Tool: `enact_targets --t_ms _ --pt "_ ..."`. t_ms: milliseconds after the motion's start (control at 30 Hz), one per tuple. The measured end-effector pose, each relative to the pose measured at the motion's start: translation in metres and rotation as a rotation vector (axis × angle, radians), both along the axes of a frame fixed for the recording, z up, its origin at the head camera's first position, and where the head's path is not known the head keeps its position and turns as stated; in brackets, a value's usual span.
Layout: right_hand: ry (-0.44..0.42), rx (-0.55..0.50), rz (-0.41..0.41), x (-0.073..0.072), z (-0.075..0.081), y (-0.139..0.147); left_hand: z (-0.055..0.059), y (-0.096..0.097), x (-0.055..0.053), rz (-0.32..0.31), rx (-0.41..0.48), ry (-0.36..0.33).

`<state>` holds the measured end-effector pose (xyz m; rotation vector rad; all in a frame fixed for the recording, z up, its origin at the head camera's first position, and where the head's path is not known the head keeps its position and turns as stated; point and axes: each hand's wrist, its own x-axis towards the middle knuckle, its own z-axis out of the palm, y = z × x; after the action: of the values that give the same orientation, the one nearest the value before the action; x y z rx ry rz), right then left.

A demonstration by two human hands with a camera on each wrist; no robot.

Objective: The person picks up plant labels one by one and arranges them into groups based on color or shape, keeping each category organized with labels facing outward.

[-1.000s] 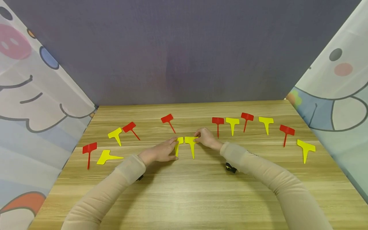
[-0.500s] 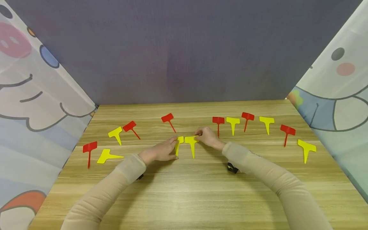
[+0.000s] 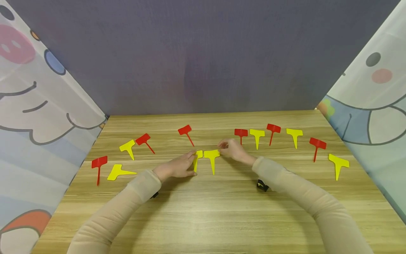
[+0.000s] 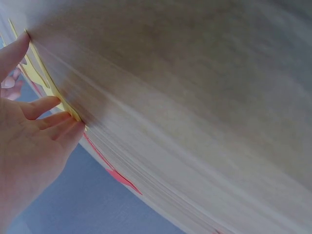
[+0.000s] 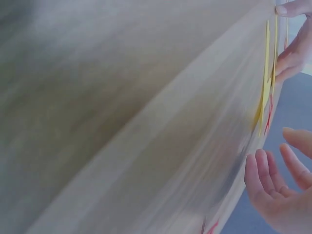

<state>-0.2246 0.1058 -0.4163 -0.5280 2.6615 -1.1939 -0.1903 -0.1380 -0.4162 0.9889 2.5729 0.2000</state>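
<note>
Two yellow T-shaped plant labels lie side by side mid-table. My left hand [image 3: 183,166] touches the left yellow label [image 3: 199,155], partly covering it. In the left wrist view, that hand [image 4: 36,126] has its fingertips on the label's broad head and its thumb at the stem's tip. My right hand [image 3: 233,150] is just beyond the head of the right yellow label [image 3: 212,155], fingers loosely bent. In the right wrist view, a gap shows between this hand [image 5: 278,190] and the yellow labels [image 5: 265,92], with nothing in its fingers.
Red plant labels, one at the left edge [image 3: 99,162] and one behind the hands [image 3: 184,130], lie on the wood-grain table [image 3: 203,211]. More yellow labels [image 3: 338,161] and red ones are spread on both sides. A grey panel [image 3: 203,60] stands along the back.
My right hand has let go of the right yellow label and moved slightly right, its fingers now apart from it. The left hand and both middle labels stay put.
</note>
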Motion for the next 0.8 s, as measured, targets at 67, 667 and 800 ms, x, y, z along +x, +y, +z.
enact_targets --t_ms 67,667,800 --pt "-0.001 -0.003 0.013 0.0 0.001 0.003 0.001 0.0 0.0 0.004 -0.004 -0.001" --pt "0.048 -0.017 0.018 -0.003 0.009 0.037 0.002 0.001 0.001 0.024 -0.013 -0.027" --pt "0.074 0.002 -0.007 -0.005 0.01 0.046 0.001 0.001 0.001 0.028 -0.021 -0.021"
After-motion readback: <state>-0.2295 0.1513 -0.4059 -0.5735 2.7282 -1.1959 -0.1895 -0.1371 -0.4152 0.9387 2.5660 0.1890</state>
